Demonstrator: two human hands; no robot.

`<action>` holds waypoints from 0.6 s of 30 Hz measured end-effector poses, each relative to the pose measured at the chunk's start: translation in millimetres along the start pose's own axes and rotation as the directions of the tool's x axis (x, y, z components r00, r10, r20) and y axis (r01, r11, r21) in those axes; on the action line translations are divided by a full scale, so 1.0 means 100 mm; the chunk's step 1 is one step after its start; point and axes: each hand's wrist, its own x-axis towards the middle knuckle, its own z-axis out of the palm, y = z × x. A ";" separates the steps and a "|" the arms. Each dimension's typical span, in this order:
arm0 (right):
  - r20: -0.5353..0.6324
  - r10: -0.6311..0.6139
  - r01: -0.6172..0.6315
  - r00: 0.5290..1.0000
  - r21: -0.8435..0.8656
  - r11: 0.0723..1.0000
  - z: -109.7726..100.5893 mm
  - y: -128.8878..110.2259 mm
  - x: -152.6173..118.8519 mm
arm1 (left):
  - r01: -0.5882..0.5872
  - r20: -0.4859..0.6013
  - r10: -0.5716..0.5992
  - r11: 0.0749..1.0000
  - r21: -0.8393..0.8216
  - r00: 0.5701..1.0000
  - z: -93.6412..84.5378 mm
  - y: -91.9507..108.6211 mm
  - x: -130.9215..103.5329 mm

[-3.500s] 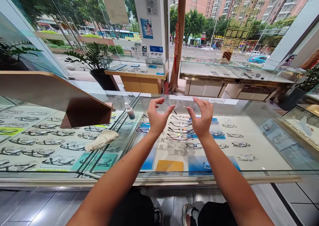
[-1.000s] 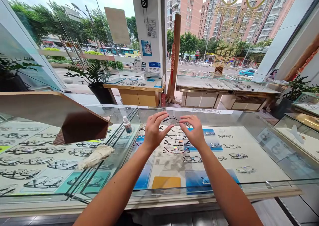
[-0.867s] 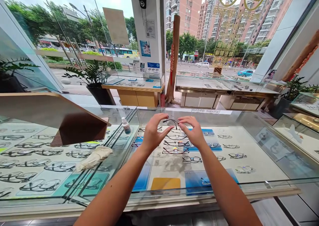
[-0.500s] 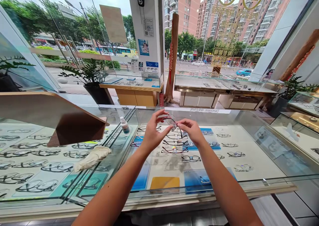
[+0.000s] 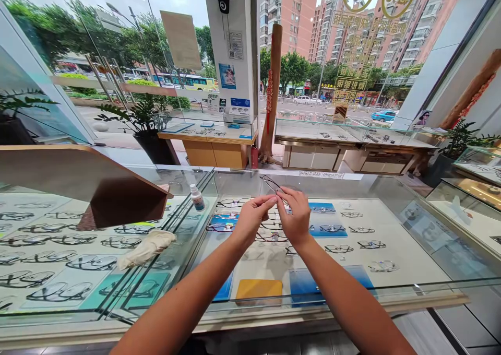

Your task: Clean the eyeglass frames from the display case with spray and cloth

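Observation:
A pair of eyeglasses is held up above the glass display case, a dark thin temple pointing up and away from my fingers. My left hand is closed, its thumb and forefinger pinched at the near part of the glasses. Close against it, my right hand is closed on the same glasses from the right side. The fingers hide most of the frame and lenses. Under the glass below my hands, several eyeglasses lie in rows, partly covered by my hands.
A small white spray bottle and a crumpled beige cloth rest on the glass to the left. A brown wooden board juts in at the far left. Beneath the glass lie a yellow case and blue panels.
My hands have come together at the glasses, the left one lowering and closing into a pinch. The glasses have turned, so a temple now points up and away.

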 end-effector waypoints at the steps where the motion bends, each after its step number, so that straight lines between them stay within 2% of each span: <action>1: 0.009 -0.011 0.011 1.000 -0.007 1.000 0.01 0.00 -0.01 | 0.026 0.004 -0.026 0.999 -0.036 1.000 0.00 0.00 0.00; 3: 0.032 -0.030 0.030 0.999 -0.016 0.999 0.01 -0.03 -0.02 | 0.049 -0.001 -0.049 0.996 -0.077 0.999 0.00 0.00 0.01; 6: 0.084 -0.062 0.062 0.995 -0.003 0.998 -0.01 -0.05 -0.02 | -0.011 -0.044 0.010 1.000 -0.028 0.999 -0.01 0.03 0.02; 9: 0.085 -0.035 0.031 0.996 0.046 0.998 -0.07 0.01 0.02 | -0.112 -0.076 0.125 0.981 0.158 0.989 -0.07 0.16 0.04; 11: 0.045 0.060 -0.063 0.997 0.058 0.996 -0.11 0.12 0.05 | -0.148 -0.013 0.161 0.931 0.334 0.987 -0.17 0.34 0.05; 13: 0.042 0.177 -0.179 0.983 0.038 0.983 -0.13 0.26 0.08 | -0.178 0.104 0.145 0.848 0.500 0.984 -0.29 0.58 0.05; 15: 0.089 0.250 -0.250 0.964 -0.002 0.968 -0.14 0.40 0.08 | -0.228 0.205 0.120 0.715 0.661 0.971 -0.41 0.84 0.03; 18: 0.123 0.321 -0.317 0.939 -0.052 0.947 -0.15 0.55 0.07 | -0.314 0.314 0.061 0.363 0.877 0.947 -0.57 1.17 -0.03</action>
